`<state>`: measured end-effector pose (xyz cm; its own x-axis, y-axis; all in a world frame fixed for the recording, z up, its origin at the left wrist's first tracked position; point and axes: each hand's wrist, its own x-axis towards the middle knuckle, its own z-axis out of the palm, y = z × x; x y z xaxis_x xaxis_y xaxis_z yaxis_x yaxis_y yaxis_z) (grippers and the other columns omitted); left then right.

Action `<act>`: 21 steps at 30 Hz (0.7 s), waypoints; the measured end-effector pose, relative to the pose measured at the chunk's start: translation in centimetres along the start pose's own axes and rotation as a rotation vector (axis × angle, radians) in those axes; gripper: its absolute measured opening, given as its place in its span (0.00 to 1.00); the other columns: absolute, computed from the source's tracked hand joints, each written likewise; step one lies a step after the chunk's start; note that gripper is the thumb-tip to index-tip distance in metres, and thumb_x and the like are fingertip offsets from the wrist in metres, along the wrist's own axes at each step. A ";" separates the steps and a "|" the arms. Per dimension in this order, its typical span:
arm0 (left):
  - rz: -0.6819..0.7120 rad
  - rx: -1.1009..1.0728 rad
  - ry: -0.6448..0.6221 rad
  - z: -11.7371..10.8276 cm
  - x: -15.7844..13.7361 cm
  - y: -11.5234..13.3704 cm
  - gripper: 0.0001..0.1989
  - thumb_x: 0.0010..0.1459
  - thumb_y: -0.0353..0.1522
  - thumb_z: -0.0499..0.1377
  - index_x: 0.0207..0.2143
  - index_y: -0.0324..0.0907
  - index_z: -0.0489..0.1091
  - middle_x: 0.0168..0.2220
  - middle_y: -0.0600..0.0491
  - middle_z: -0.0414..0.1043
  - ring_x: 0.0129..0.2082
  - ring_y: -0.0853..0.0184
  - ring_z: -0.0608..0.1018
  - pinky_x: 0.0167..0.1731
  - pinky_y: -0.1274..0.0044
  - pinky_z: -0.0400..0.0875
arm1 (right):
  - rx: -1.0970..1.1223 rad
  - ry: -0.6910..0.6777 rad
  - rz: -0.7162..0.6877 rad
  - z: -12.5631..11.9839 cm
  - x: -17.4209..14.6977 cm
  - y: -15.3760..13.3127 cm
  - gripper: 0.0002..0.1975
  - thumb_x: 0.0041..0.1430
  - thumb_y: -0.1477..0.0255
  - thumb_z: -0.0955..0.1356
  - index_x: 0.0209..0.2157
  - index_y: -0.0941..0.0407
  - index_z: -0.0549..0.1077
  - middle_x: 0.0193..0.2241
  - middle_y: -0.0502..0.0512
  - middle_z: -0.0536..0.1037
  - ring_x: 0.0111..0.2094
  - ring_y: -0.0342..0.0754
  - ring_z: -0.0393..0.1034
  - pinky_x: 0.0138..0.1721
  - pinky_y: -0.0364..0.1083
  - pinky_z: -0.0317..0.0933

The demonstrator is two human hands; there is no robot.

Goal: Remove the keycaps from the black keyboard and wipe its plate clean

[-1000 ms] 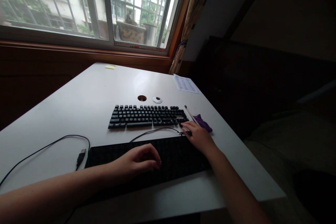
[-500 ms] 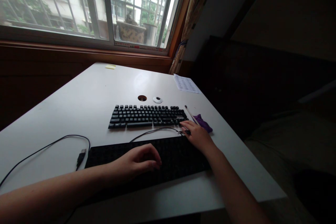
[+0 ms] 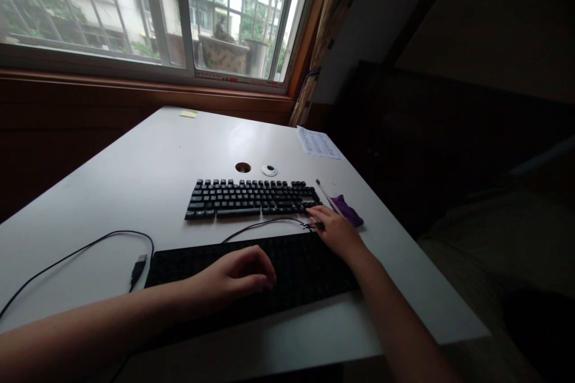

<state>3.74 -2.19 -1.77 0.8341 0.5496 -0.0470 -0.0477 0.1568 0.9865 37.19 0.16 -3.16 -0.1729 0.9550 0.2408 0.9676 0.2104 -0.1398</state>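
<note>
On the near part of the tabletop (image 3: pixel 112 191): a black keyboard (image 3: pixel 309 269), dimly lit.
Beyond it: black keycaps (image 3: pixel 242 196) set out in keyboard rows.
Right grip: the right hand (image 3: pixel 339 230) grasps a small dark tool (image 3: pixel 320 225) with thin prongs, fingers close to the lower right keycaps.
Left grip: the left hand (image 3: pixel 238 269) is released, loosely curled over the black keyboard; contact unclear.
Left side: a USB plug (image 3: pixel 139 269).
Right side: a brush (image 3: pixel 327 196) and purple cloth (image 3: pixel 349 210).
Far end: a yellow note (image 3: pixel 188 114), a printed sheet (image 3: pixel 318 143).

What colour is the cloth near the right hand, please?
The cloth is purple, seen best in the head view.
</note>
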 end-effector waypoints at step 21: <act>0.009 0.012 -0.006 0.0 0.0 -0.2 0.11 0.65 0.37 0.63 0.44 0.39 0.72 0.41 0.49 0.76 0.43 0.64 0.76 0.43 0.74 0.70 | -0.009 0.000 0.012 0.0 0.0 -0.1 0.19 0.67 0.73 0.65 0.57 0.49 0.74 0.56 0.54 0.77 0.52 0.53 0.75 0.53 0.52 0.71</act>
<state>3.72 -2.19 -1.99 0.8371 0.5458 -0.0372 -0.0485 0.1417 0.9887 37.12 0.09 -3.15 -0.1611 0.9574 0.2396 0.9712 0.1970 -0.1342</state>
